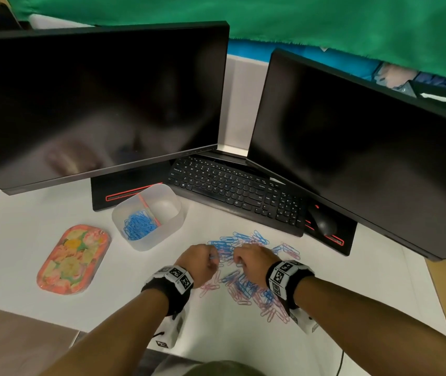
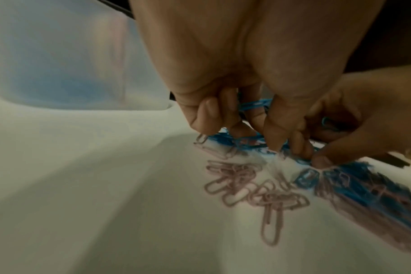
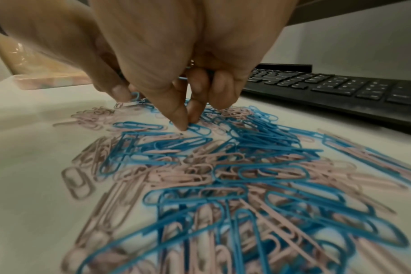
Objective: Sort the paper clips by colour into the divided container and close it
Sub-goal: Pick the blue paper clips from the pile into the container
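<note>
Two colours of paper clip are mixed in one loose heap [image 1: 246,278] on the white desk [image 1: 53,308], right in front of the person, which makes sense: both hands can work the pile without reaching. The divided container [image 1: 148,215] stands open just beyond and to the left of the heap, near the left hand, so drops are short. Its near-left compartment already holds a bunch of blue clips [image 1: 139,225]; the other side of the orange divider [image 1: 150,210] looks empty (so pink hasn't started, I'd guess). The floral lid [image 1: 73,259] lies flat further left, clear of the working area, waiting for the closing step.

Now the grips. The left hand [image 2: 235,103] has its fingers curled in, and the left wrist view shows several blue clips bunched inside them, fingertips down at the edge of the heap, so it seems to be hoarding a handful while picking more. The right hand [image 3: 188,77] is pinching: thumb and forefinger tips nearly meet on one blue clip [image 3: 198,128] lying on top of the pile, the other fingers tucked in behind. Whether it also has clips stashed in its palm I can't tell from that view.

Plenty of blue and all the pink are still on the desk, so this is early days.
</note>
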